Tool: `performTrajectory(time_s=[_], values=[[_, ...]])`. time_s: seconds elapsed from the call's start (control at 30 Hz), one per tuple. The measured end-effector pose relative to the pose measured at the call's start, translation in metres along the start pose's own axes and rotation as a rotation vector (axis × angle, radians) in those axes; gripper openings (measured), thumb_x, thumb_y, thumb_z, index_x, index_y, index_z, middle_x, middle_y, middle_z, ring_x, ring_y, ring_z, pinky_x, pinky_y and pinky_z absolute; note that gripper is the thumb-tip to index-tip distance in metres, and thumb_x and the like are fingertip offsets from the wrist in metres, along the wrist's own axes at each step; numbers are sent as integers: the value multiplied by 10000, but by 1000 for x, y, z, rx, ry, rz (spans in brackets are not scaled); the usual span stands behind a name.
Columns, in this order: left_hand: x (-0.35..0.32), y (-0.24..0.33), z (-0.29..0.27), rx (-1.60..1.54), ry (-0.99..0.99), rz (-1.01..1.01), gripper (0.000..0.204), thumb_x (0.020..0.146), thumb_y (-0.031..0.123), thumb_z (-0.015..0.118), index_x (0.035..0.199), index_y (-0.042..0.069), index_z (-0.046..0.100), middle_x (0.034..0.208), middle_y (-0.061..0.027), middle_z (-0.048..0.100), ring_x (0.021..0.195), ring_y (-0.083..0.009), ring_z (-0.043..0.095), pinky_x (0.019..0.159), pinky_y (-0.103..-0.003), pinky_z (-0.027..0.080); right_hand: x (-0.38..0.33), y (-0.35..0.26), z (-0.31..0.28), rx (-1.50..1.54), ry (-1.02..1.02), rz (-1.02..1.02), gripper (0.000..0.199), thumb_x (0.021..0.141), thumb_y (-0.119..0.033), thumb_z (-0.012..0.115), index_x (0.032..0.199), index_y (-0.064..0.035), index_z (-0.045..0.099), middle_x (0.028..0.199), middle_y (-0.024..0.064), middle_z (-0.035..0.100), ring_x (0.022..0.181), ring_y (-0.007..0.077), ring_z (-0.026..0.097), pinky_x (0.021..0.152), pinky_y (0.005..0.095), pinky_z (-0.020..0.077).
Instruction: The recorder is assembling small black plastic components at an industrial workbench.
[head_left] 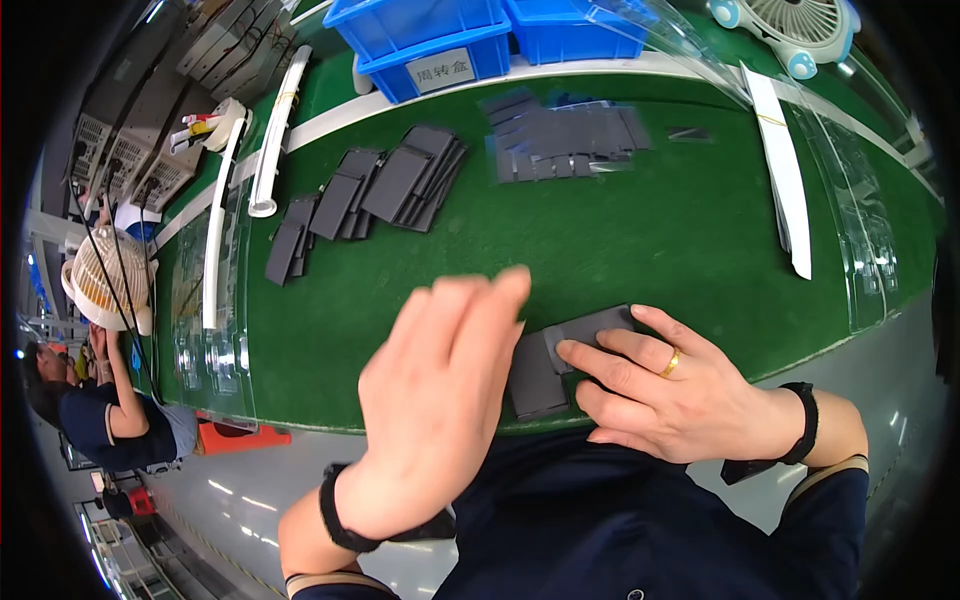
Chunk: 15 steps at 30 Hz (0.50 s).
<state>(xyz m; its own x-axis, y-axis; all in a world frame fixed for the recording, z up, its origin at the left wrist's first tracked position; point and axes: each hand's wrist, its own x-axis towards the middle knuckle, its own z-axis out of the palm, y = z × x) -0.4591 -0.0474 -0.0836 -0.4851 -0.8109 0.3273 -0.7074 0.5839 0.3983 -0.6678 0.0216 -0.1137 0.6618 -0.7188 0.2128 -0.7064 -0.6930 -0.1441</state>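
Note:
Two flat black rectangular pieces lie at the table's near edge: one black piece in front of me, another black piece angled up to its right. A narrow greyish strip shows where they meet. My right hand, with a gold-coloured ring, spreads its fingers over the pieces. One fingertip touches near the strip, another the far right corner. Left of them, my left hand appears raised above the table, smeared by motion. Its fingers are bent, their tips partly hidden; whether it holds anything I cannot tell.
On the green table lie stacks of black flat pieces and a sheet of dark rectangles. Blue bins stand behind. White strips and clear plastic trays lie at the sides. A person is at far left.

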Motion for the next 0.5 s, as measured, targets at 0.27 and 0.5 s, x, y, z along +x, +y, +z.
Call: performTrajectory(time_s=[0.27,0.5], values=[[-42,-2,7,170,-187,401,394,748,60,634,1138,21,680,1165,-109,636,1088,-262,620,838,-337,552,3,12,0,265,59,39,314,852,-295,708,1085,-112,602,1312,45,566,1209,272,517,1056,483,407],[-45,-13,10,80,-164,428,420,735,-6,645,1148,55,691,1151,-109,620,1066,-261,635,799,-310,568,1,8,2,174,64,-3,253,847,-286,684,1034,-140,596,1314,54,569,1209,241,520,1078,470,383]])
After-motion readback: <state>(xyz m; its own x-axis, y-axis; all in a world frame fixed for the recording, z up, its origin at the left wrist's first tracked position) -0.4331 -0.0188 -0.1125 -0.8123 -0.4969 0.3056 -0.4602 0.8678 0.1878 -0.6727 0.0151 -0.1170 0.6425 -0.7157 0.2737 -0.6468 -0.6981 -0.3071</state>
